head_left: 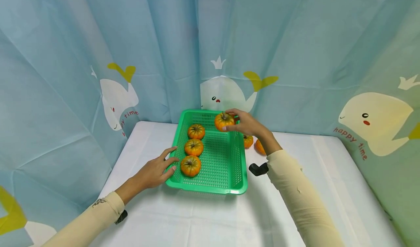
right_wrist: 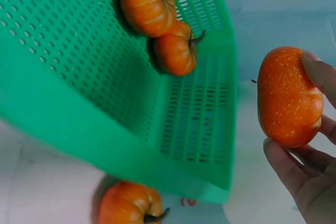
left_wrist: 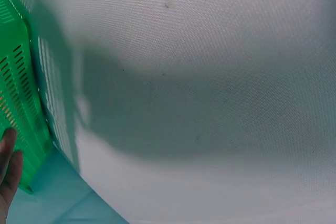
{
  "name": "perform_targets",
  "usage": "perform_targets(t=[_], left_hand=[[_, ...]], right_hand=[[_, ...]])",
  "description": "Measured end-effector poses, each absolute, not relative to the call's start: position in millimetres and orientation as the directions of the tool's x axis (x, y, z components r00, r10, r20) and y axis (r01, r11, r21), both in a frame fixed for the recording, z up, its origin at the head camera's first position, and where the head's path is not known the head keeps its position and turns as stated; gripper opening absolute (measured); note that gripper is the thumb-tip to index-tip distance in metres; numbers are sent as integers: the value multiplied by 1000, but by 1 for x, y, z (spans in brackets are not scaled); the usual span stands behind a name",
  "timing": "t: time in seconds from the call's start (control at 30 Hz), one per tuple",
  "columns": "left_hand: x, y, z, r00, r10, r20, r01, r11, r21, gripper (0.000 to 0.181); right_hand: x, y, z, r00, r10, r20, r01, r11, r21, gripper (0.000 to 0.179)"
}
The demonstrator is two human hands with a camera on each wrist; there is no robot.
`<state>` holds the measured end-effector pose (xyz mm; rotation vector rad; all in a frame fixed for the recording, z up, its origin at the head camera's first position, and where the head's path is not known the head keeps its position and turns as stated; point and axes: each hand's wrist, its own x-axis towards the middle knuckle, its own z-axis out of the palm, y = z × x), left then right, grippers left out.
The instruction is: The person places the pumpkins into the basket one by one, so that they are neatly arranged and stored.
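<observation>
A small orange pumpkin (head_left: 224, 121) is gripped between the thumb and fingers of my right hand (head_left: 245, 123), held up over the far right part of a green plastic basket (head_left: 241, 174). In the right wrist view the same pumpkin (right_wrist: 290, 97) shows its speckled orange skin. My left hand (head_left: 156, 170) lies at the basket's left rim with its fingers loosely spread. Along the left side inside the basket, three pumpkins stand in a row: a far one (head_left: 196, 131), a middle one (head_left: 194, 147) and a near one (head_left: 190, 165).
Right of the basket, two more pumpkins rest on the white-covered table (head_left: 203, 221): one beside the basket wall (head_left: 248, 141), another partly behind my right wrist (head_left: 260, 147). A blue curtain (head_left: 170, 57) with whale prints stands behind and at both sides.
</observation>
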<state>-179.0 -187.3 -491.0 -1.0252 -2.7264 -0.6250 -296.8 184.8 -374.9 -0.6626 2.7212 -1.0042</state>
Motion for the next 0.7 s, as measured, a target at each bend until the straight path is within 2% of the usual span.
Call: perform_targets(t=[0.23, 0.7], left_hand=[[-180, -187, -491, -750, 593, 294, 662, 674, 329, 29], [-181, -189, -493, -744, 597, 298, 668, 662, 340, 30]], right_hand=[[-308, 171, -390, -892, -451, -30, -305, 650, -696, 71], [-318, 147, -414, -915, -392, -99, -223, 693, -686, 70]])
